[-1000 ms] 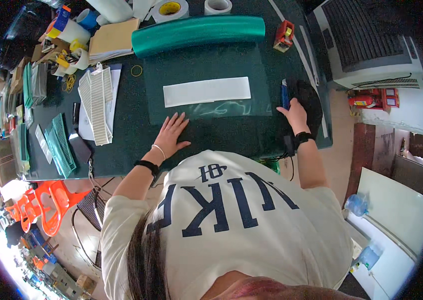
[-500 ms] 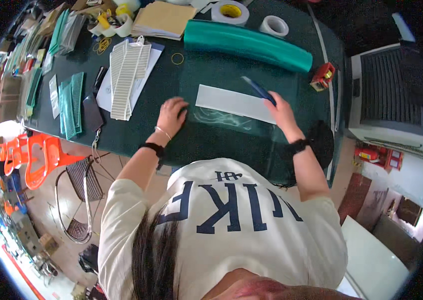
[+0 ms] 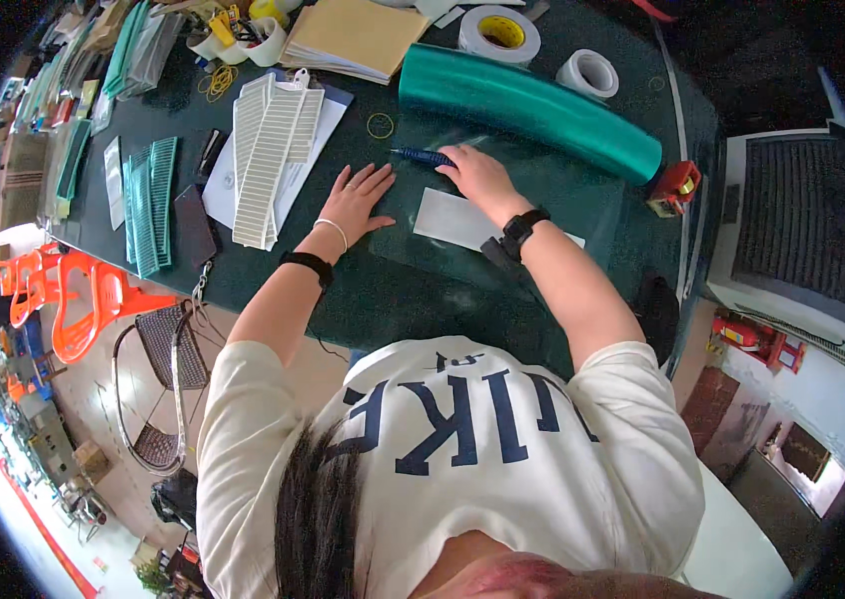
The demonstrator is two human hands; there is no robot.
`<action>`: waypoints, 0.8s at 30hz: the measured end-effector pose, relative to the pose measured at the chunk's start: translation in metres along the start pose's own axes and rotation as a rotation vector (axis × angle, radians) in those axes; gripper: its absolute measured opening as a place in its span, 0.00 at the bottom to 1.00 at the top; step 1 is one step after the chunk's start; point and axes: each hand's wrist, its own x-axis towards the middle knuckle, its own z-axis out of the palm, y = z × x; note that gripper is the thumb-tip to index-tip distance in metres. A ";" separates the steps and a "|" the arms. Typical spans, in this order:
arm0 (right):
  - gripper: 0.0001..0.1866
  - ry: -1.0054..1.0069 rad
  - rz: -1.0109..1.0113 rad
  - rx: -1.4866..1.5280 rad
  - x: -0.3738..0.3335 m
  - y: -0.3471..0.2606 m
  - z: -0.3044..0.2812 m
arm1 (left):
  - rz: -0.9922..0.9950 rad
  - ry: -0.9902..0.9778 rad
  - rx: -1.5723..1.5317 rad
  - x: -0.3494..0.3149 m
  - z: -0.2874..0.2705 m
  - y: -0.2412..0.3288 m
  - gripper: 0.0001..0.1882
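Note:
My right hand (image 3: pixel 482 182) is closed round the back end of a dark blue utility knife (image 3: pixel 426 157), whose thin tip points left over the dark green table (image 3: pixel 393 285). Under my right wrist and forearm a long white strip (image 3: pixel 445 216) lies on the table, its middle partly covered. My left hand (image 3: pixel 359 202) rests palm down left of the strip with fingers spread, holding nothing. Beyond the right hand lies a large green translucent roll (image 3: pixel 532 112). A thin yellow rubber band (image 3: pixel 380 126) lies just past the left fingertips.
White slatted strips (image 3: pixel 268 165) lie on a clipboard (image 3: pixel 318 135) at left, beside green slatted pieces (image 3: pixel 151 205) and a dark wallet-like case (image 3: pixel 195 225). Tape rolls (image 3: pixel 587 75), brown envelopes (image 3: pixel 353 40) and a red tape dispenser (image 3: pixel 675 190) line the far and right sides.
My right hand has moved left and away from me with the knife, its forearm now crossing the white strip. My left hand has flattened, fingers spread, slightly farther out. The view has shifted slightly.

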 end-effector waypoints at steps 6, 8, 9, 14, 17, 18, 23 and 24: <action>0.13 -0.068 0.038 -0.041 -0.063 0.049 -0.069 | -0.003 -0.001 0.012 -0.001 0.002 0.001 0.39; 0.14 -0.116 0.102 -0.181 -0.109 0.077 -0.110 | 0.019 -0.006 0.008 0.003 0.001 0.000 0.39; 0.14 -0.130 0.139 -0.220 -0.130 0.086 -0.133 | 0.008 -0.013 0.013 0.002 0.000 -0.001 0.39; 0.15 -0.197 0.382 -0.431 -0.238 0.128 -0.227 | -0.033 -0.046 0.035 -0.001 -0.001 -0.002 0.40; 0.15 -0.143 0.494 -0.495 -0.280 0.138 -0.238 | -0.014 -0.035 0.046 -0.003 0.005 -0.006 0.40; 0.15 -0.092 0.597 -0.397 -0.287 0.139 -0.229 | -0.020 -0.031 0.058 -0.002 0.003 -0.003 0.40; 0.18 0.206 0.529 -0.371 -0.281 0.099 -0.194 | -0.083 0.292 -0.018 -0.020 -0.004 0.037 0.35; 0.19 0.297 0.396 -0.457 -0.275 0.084 -0.184 | -0.046 0.265 -0.125 -0.029 0.011 0.043 0.32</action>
